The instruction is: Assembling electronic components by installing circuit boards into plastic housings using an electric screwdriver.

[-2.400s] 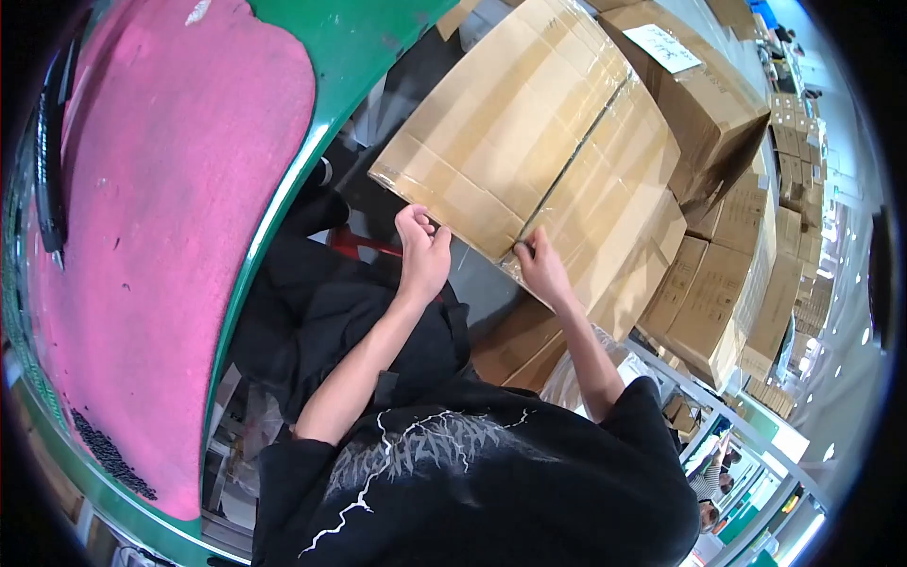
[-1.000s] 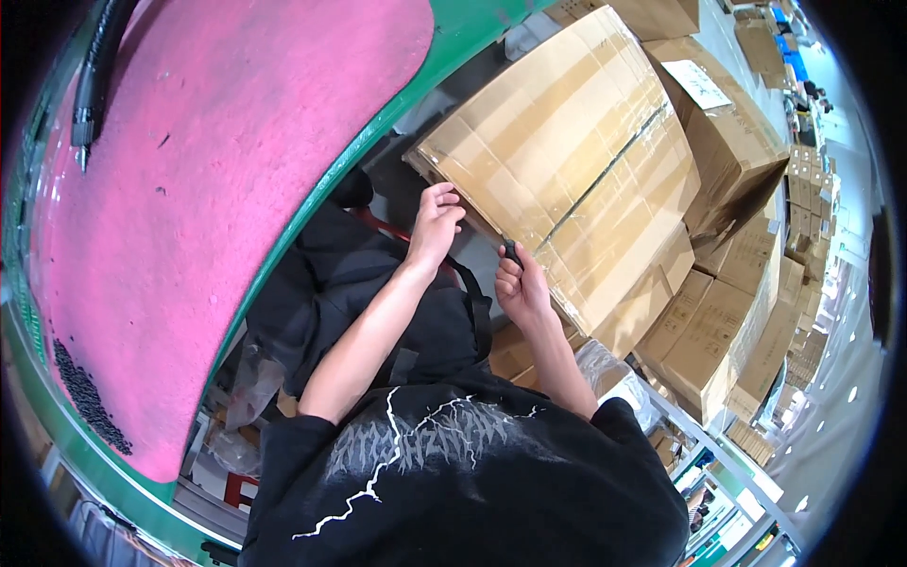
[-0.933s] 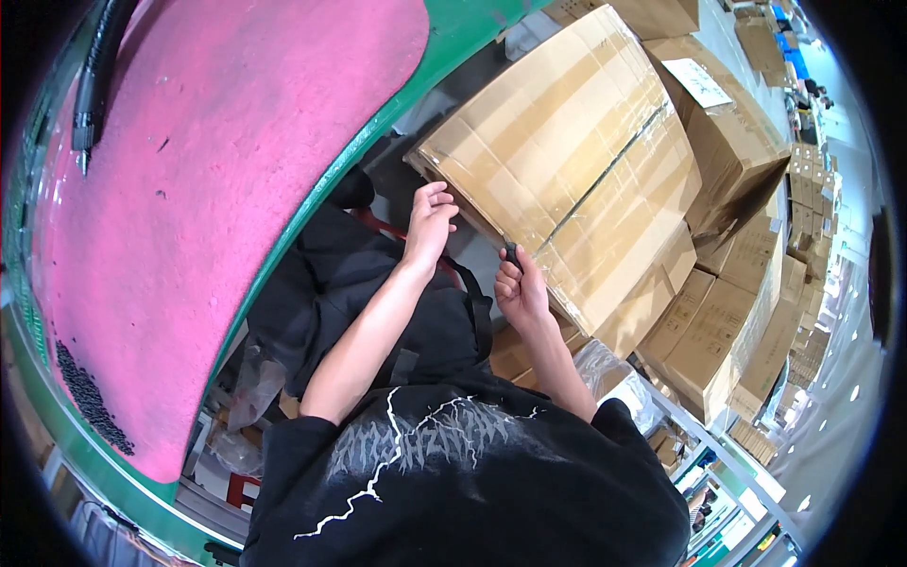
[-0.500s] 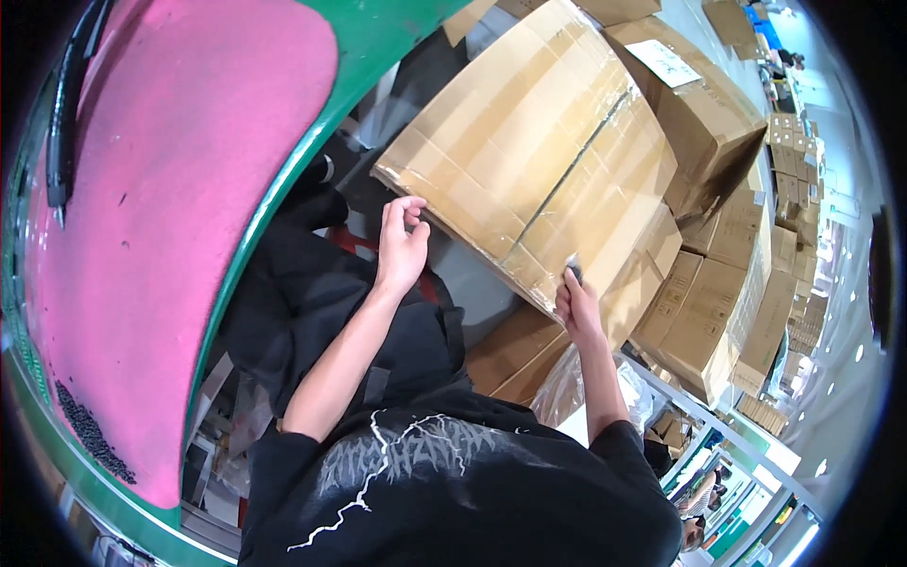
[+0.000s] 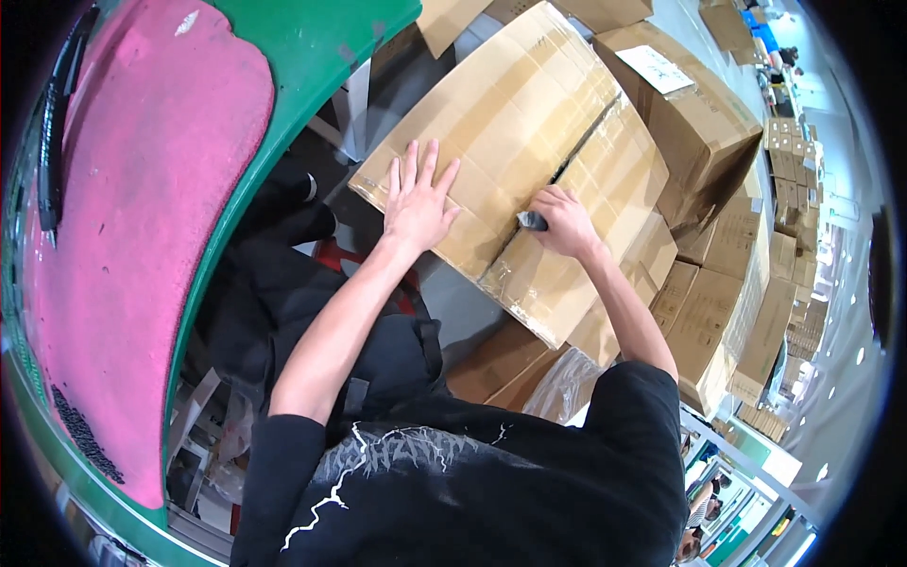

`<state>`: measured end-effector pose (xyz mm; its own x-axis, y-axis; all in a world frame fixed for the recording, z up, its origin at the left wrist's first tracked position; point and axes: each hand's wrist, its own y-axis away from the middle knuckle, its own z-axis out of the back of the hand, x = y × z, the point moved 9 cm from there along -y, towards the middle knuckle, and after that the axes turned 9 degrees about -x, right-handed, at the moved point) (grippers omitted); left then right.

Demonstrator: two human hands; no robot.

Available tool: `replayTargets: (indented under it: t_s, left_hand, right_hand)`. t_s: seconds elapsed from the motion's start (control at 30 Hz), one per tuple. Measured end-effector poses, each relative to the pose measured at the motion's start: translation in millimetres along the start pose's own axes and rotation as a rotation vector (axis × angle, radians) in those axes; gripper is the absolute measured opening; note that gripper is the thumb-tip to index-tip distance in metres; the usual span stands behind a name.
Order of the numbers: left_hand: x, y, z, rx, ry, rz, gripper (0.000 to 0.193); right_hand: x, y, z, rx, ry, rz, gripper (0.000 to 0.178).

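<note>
A large brown cardboard box (image 5: 482,123) lies before me, clear tape on its top and a dark gap running along the seam between its flaps. My left hand (image 5: 420,208) rests flat on the left flap near the front edge, fingers spread, holding nothing. Over the seam, my right hand (image 5: 564,222) is closed around a small dark box cutter (image 5: 533,221) with a pale, shiny end. Its blade is not clearly visible; the fingers partly cover the tool.
At left stands a green table (image 5: 312,57) with a pink mat (image 5: 151,208) and a black tool (image 5: 52,151) on it. More cartons (image 5: 694,113) stand beyond the box and to the right, one with a white paper (image 5: 656,69). Clear plastic (image 5: 567,386) lies near my right elbow.
My left hand has moved from beside the box's edge onto its top and spread flat. The right hand has moved up and left with the cutter, from the right flap to the seam.
</note>
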<state>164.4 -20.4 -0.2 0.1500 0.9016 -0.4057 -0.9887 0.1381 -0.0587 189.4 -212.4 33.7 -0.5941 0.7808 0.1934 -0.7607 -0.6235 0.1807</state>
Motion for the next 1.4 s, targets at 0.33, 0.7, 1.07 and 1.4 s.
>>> replayTargets:
  t_s: [0.33, 0.7, 1.07, 1.4]
  left_hand:
    - [22, -9, -2, 0.093, -0.163, 0.129, 0.087]
    - [-30, 3, -11, -0.014, 0.12, -0.019, 0.075]
    - [-101, 38, -73, 0.263, 0.84, 0.112, 0.034]
    - [-113, 46, -82, 0.448, 0.865, -0.072, 0.038]
  right_hand:
    - [17, 59, 109, -0.461, -0.091, 0.042, 0.024]
    - [-3, 25, 65, -0.453, -0.398, -0.176, 0.009]
    - [-298, 16, 91, -0.634, -0.728, -1.07, 0.041]
    - [-356, -61, 107, -0.479, 0.045, -0.573, 0.035]
